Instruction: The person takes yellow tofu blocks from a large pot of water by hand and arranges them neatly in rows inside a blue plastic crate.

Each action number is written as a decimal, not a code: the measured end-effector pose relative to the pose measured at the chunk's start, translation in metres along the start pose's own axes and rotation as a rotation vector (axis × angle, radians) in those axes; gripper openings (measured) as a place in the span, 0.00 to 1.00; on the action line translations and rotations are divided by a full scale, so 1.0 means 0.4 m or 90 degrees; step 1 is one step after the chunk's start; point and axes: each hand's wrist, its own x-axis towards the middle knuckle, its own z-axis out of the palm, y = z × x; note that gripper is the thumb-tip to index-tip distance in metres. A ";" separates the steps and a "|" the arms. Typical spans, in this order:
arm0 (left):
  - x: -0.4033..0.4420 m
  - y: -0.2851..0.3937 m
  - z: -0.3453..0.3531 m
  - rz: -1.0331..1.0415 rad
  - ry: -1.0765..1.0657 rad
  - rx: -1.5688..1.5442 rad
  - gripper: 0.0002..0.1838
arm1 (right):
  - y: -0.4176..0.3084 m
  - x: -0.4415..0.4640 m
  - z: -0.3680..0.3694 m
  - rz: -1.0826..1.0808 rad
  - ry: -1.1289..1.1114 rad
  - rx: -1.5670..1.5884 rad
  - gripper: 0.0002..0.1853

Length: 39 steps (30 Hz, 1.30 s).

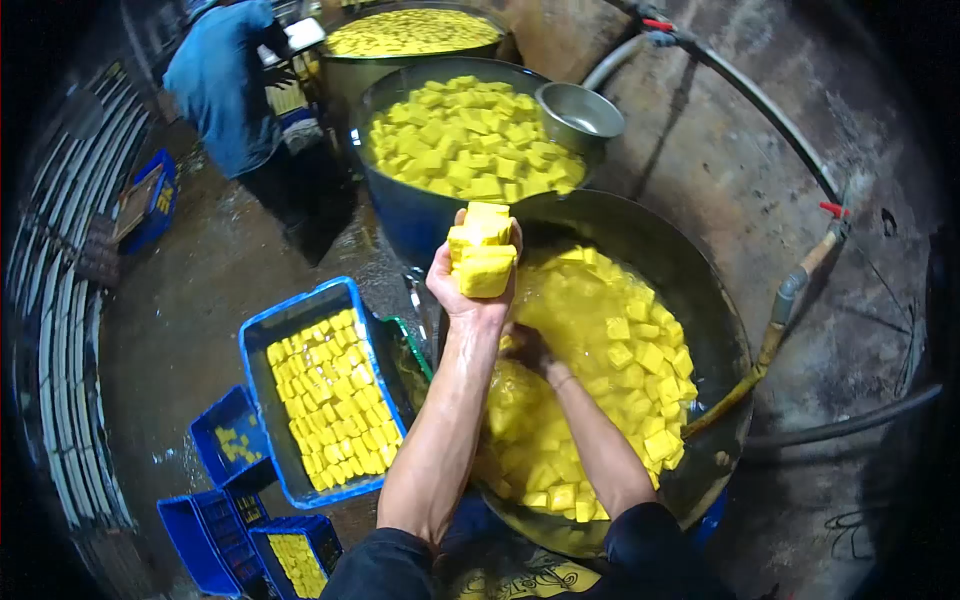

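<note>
My left hand [470, 306] is raised above the near vat's rim, fingers wrapped round several stacked yellow tofu blocks [484, 268]. Lower down, my right hand [527, 346] is over the near side of the large round vat [712, 330], at the surface of its cloudy yellow liquid. The left forearm covers part of that hand, so its fingers and anything in them are hidden. Many loose yellow tofu blocks [640, 352] lie in the liquid, most thickly along the right side.
Left of the vat stands a blue crate [262, 425] with tofu in rows. Smaller blue crates [190, 540] sit beyond it. Behind are a second tofu-filled vat [375, 195], a metal bowl [580, 112] on its rim and another person [225, 90]. A pipe [770, 345] reaches the near vat's right side.
</note>
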 end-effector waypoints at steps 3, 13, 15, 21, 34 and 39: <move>-0.063 0.139 0.023 0.053 -0.015 -0.017 0.18 | -0.139 -0.061 -0.079 0.157 -0.063 0.714 0.23; -0.301 0.473 -0.193 0.123 0.156 0.146 0.21 | -0.827 -0.103 -0.085 -0.220 -0.107 0.262 0.15; -0.376 0.506 -0.206 0.078 0.124 0.114 0.22 | -0.914 -0.077 0.009 -0.237 -0.090 0.006 0.16; -0.591 0.675 -0.252 0.001 0.263 0.123 0.26 | -0.992 -0.028 0.292 -0.197 -0.172 -0.288 0.55; -0.777 1.179 -0.446 -0.009 0.576 0.812 0.43 | -0.876 0.050 1.022 0.325 -0.361 -0.144 0.25; -0.860 1.125 -0.514 -0.484 0.560 1.311 0.42 | -0.711 -0.035 1.129 0.244 -0.474 -0.129 0.41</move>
